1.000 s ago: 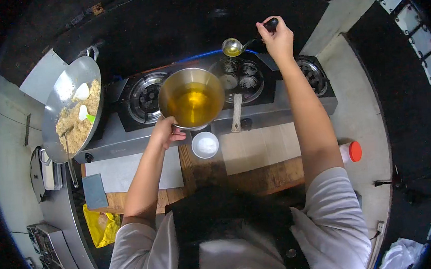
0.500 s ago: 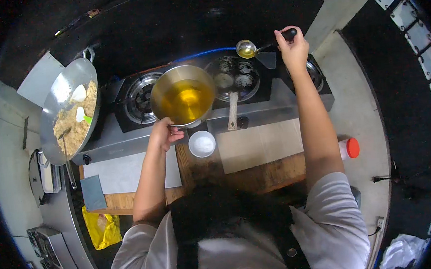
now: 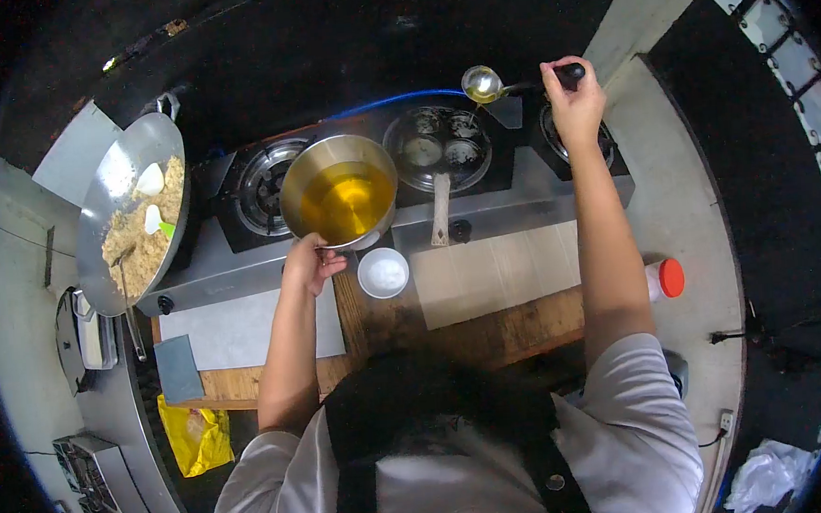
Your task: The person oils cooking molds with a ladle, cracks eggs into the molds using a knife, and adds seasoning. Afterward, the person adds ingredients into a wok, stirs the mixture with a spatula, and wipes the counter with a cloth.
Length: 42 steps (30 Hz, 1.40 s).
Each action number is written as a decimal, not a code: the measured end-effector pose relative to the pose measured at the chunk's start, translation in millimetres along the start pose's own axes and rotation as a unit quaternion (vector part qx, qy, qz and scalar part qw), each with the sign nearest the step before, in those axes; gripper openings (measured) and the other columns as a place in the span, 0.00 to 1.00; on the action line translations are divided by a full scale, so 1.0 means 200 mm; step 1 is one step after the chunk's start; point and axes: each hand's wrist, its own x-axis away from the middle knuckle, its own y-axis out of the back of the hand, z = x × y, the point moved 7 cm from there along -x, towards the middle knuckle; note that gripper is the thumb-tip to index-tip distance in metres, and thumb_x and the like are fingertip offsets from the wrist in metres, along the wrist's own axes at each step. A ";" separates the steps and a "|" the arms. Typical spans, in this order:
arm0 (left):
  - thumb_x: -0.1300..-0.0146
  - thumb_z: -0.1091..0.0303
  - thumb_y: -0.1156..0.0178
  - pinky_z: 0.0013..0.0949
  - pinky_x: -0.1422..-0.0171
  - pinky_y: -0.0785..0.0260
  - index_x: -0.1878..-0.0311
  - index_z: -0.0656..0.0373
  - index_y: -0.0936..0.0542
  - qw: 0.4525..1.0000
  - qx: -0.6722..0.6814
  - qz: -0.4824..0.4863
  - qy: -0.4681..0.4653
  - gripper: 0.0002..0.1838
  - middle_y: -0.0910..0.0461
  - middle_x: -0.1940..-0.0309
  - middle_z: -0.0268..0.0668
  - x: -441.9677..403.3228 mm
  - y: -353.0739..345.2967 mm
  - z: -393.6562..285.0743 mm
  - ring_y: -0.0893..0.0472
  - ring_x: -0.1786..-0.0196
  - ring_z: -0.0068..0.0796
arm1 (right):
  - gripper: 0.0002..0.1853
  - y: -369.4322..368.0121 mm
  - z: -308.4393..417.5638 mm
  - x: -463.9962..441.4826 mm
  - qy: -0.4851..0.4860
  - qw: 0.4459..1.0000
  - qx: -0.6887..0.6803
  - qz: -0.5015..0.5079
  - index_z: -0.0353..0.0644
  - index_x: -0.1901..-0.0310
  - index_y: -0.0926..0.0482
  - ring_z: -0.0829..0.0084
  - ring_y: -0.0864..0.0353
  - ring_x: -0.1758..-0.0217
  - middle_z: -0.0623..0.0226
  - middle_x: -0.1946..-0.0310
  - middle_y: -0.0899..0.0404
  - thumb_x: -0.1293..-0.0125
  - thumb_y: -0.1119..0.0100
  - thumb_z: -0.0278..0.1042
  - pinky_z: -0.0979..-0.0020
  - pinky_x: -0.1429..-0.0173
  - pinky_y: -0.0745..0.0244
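My left hand grips the near rim of a steel bowl holding clear yellow liquid, tilted slightly toward me. With my right hand I hold the dark handle of a small ladle, raised at the back right. The ladle is tipped, and a thin yellow stream falls from it toward the back-right hollow of a round dark pan. That pan has several round hollows and a pale handle pointing at me. Just below the steel bowl sits a small white bowl with white powder.
A large wok at the left holds crumbly tan food, white scoops and a metal spoon. Burners flank the pan. White paper and brown cardboard lie on the wooden counter. A red-lidded jar stands right.
My right hand has moved right and down with the ladle, which has tipped so that liquid now runs out. The steel bowl has shifted slightly left in my left hand.
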 end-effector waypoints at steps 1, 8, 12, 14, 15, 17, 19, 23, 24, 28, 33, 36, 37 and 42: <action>0.41 0.68 0.48 0.35 0.76 0.19 0.63 0.62 0.28 1.000 0.000 0.000 0.000 0.07 0.26 0.82 0.37 0.01 0.00 0.00 0.20 0.81 0.36 | 0.13 0.01 0.00 -0.01 -0.012 1.000 0.012 -0.005 0.39 0.63 0.24 0.74 0.21 0.74 0.62 0.73 0.18 0.43 0.30 0.34 0.73 0.66 0.26; 0.41 0.66 0.48 0.36 0.74 0.19 0.66 0.61 0.28 1.000 -0.002 -0.004 -0.007 0.08 0.26 0.81 0.37 0.02 -0.01 0.02 0.20 0.80 0.37 | 0.13 0.05 -0.01 0.00 -0.019 0.999 -0.027 -0.030 0.38 0.63 0.24 0.79 0.23 0.74 0.65 0.74 0.19 0.42 0.30 0.34 0.75 0.67 0.27; 0.41 0.65 0.48 0.37 0.73 0.18 0.63 0.61 0.28 1.000 -0.004 -0.013 -0.010 0.09 0.26 0.81 0.36 0.01 0.01 0.03 0.20 0.79 0.38 | 0.12 0.04 -0.05 0.06 -0.043 0.999 -0.015 -0.018 0.38 0.63 0.25 0.81 0.24 0.74 0.66 0.75 0.19 0.42 0.31 0.32 0.76 0.67 0.27; 0.41 0.65 0.48 0.37 0.73 0.18 0.63 0.61 0.28 1.000 -0.005 -0.009 -0.010 0.09 0.26 0.81 0.36 0.01 0.01 0.05 0.20 0.79 0.38 | 0.12 0.05 -0.01 0.11 -0.071 0.996 -0.049 -0.012 0.37 0.63 0.25 0.82 0.24 0.74 0.68 0.75 0.20 0.41 0.31 0.31 0.77 0.67 0.28; 0.41 0.65 0.48 0.36 0.73 0.18 0.63 0.61 0.28 1.000 -0.007 -0.005 -0.010 0.09 0.26 0.81 0.37 0.00 0.02 0.05 0.19 0.79 0.38 | 0.12 0.05 -0.01 0.14 -0.071 0.996 -0.049 -0.012 0.37 0.63 0.25 0.82 0.24 0.74 0.68 0.75 0.20 0.41 0.31 0.31 0.77 0.67 0.28; 0.41 0.67 0.48 0.37 0.73 0.18 0.59 0.62 0.29 1.000 -0.009 -0.006 0.001 0.10 0.28 0.79 0.36 0.02 0.01 0.05 0.22 0.78 0.34 | 0.12 0.06 0.02 0.18 -0.060 0.995 -0.085 -0.011 0.37 0.62 0.25 0.83 0.24 0.73 0.68 0.74 0.19 0.41 0.32 0.30 0.79 0.67 0.28; 0.41 0.69 0.49 0.38 0.73 0.18 0.55 0.62 0.29 1.000 -0.012 -0.006 0.011 0.12 0.29 0.77 0.35 0.03 0.00 0.06 0.24 0.78 0.30 | 0.12 0.08 0.05 0.24 -0.064 0.995 -0.070 -0.004 0.36 0.62 0.26 0.83 0.24 0.72 0.67 0.72 0.18 0.41 0.32 0.29 0.79 0.66 0.27; 0.41 0.69 0.49 0.37 0.73 0.18 0.54 0.63 0.29 1.000 -0.008 -0.004 0.009 0.13 0.28 0.77 0.35 0.02 0.01 0.08 0.23 0.78 0.31 | 0.11 0.12 0.10 0.32 -0.062 0.992 -0.109 -0.011 0.36 0.62 0.26 0.82 0.21 0.69 0.66 0.69 0.17 0.41 0.33 0.28 0.78 0.62 0.25; 0.41 0.69 0.49 0.37 0.73 0.18 0.54 0.64 0.29 1.000 -0.007 -0.003 0.004 0.13 0.28 0.78 0.35 0.02 0.01 0.08 0.22 0.78 0.32 | 0.11 0.14 0.12 0.34 -0.060 0.993 -0.102 -0.009 0.36 0.62 0.26 0.82 0.21 0.68 0.65 0.69 0.16 0.41 0.33 0.27 0.78 0.61 0.24; 0.41 0.69 0.49 0.36 0.73 0.18 0.54 0.64 0.29 1.000 -0.010 -0.007 0.006 0.13 0.28 0.78 0.35 0.03 0.00 0.08 0.22 0.79 0.33 | 0.11 0.21 0.22 0.36 -0.012 0.996 -0.086 -0.016 0.37 0.62 0.26 0.78 0.18 0.64 0.62 0.67 0.16 0.42 0.32 0.25 0.75 0.56 0.24; 0.41 0.69 0.49 0.36 0.74 0.18 0.55 0.64 0.29 1.000 -0.005 -0.005 0.011 0.12 0.29 0.78 0.35 0.04 -0.02 0.08 0.22 0.79 0.31 | 0.11 0.27 0.30 0.35 0.042 0.995 -0.080 -0.034 0.38 0.63 0.25 0.73 0.18 0.61 0.60 0.66 0.16 0.43 0.32 0.24 0.72 0.52 0.24; 0.41 0.69 0.49 0.36 0.74 0.18 0.55 0.64 0.29 1.000 -0.009 -0.010 0.002 0.12 0.29 0.78 0.35 0.04 -0.02 0.08 0.23 0.79 0.31 | 0.11 0.29 0.35 0.35 0.088 0.994 -0.053 -0.038 0.38 0.62 0.25 0.72 0.17 0.62 0.60 0.65 0.16 0.44 0.31 0.24 0.71 0.52 0.24; 0.41 0.69 0.49 0.36 0.74 0.18 0.55 0.64 0.29 1.000 -0.009 -0.010 0.002 0.12 0.29 0.78 0.35 0.03 -0.02 0.08 0.23 0.79 0.31 | 0.11 0.28 0.35 0.35 0.093 0.993 -0.058 -0.036 0.38 0.62 0.26 0.72 0.17 0.62 0.60 0.65 0.16 0.44 0.31 0.24 0.72 0.52 0.24; 0.41 0.65 0.47 0.35 0.73 0.18 0.63 0.62 0.28 1.000 -0.022 -0.001 -0.002 0.10 0.27 0.80 0.36 0.04 -0.05 0.08 0.20 0.79 0.37 | 0.12 0.24 0.26 0.42 0.076 0.995 -0.055 -0.026 0.38 0.62 0.26 0.72 0.17 0.62 0.60 0.65 0.16 0.43 0.32 0.25 0.72 0.53 0.24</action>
